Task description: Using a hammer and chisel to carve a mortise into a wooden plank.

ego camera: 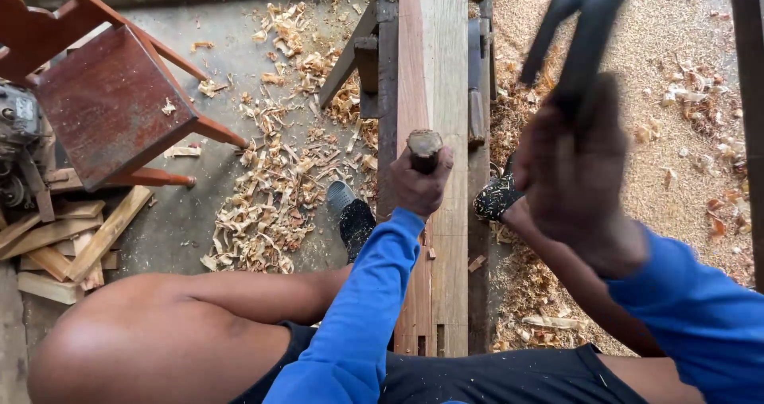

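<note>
The person is sitting over a long plank (434,78) that is lying flat on a dark wooden table (387,93), with one knee on each side. The plank is looking thick, hard and heavy, so it is likely staying put under knocks. Near the person it has small square holes cut in it.

To the left a red chair (107,101) is lying tipped on the floor (231,30), with short wood bits (64,241) piled below it. Curly shavings (274,189) are lying by the table, and sawdust (660,46) is covering the ground on the right.

The right hand (577,177) is up in the air, closed around the handle of a dark hammer (585,22). It is blurry. The hammer is looking heavy at the top, so low on the handle is likely the best place to hold it.

The left hand (419,185) is wrapped tight around a chisel (424,147), standing on the plank. Only its round wooden top is showing; it is looking stiff and rough, not slippery. Holding it below the top is likely keeping fingers safe.
</note>
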